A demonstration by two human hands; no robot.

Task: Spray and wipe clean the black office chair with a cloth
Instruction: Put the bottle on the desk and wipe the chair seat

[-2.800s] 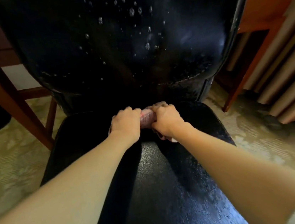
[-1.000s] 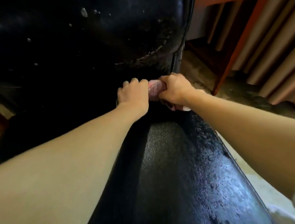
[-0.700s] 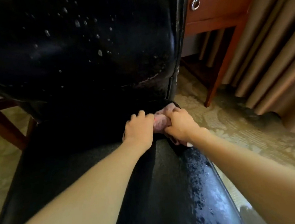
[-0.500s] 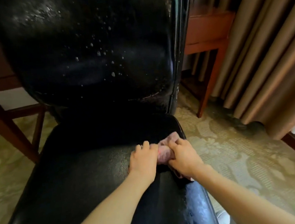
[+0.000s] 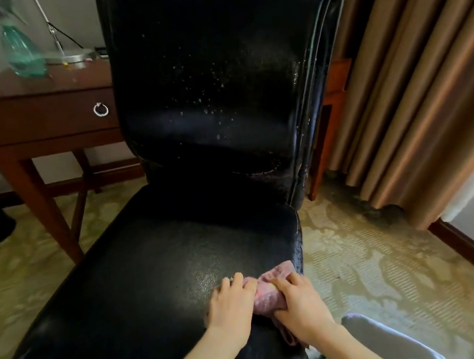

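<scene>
Currently, the left hand (image 5: pixel 230 305) and the right hand (image 5: pixel 301 299) lie side by side on the bunched pink fabric cloth (image 5: pixel 266 292). The fingers of both curl over it and grip it against the seat of the glossy black leather office chair (image 5: pixel 152 279), near the seat's right front edge. White spray droplets (image 5: pixel 210 111) dot the upright backrest (image 5: pixel 209 63), and the translucent green plastic spray bottle (image 5: pixel 21 47) stands on the dark brown wooden desk (image 5: pixel 34 117) behind the chair, to the left.

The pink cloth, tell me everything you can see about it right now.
The cloth is pinkish, soft and terry-like, bunched into a rough roll. It lies on the black chair seat near its right edge, one end fanning out toward that edge. The left hand and right hand grip it from either side, covering much of it.
</scene>
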